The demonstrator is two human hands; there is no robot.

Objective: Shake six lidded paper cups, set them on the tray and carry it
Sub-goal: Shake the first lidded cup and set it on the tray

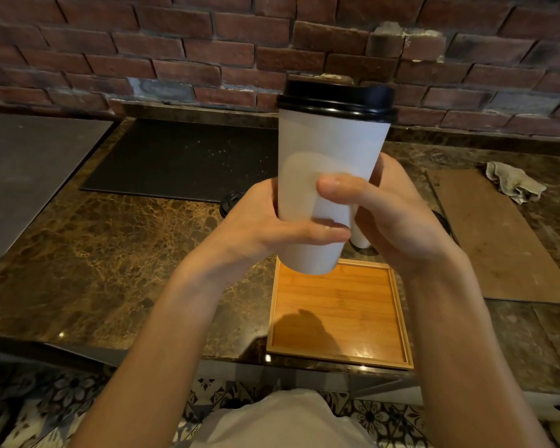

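Observation:
A tall white paper cup with a black lid is up in the air, upright, above the counter. My left hand grips its lower half from the left, thumb across the front. My right hand grips it from the right, thumb on the front. Below it a square bamboo tray lies on the counter near the front edge, with nothing on it. Behind my hands, parts of other cups show: a white cup base and a black lid.
The brown marble counter runs to a brick wall. A black mat lies at the back left, a brown board at the right with a crumpled cloth on it. Patterned floor tiles show below.

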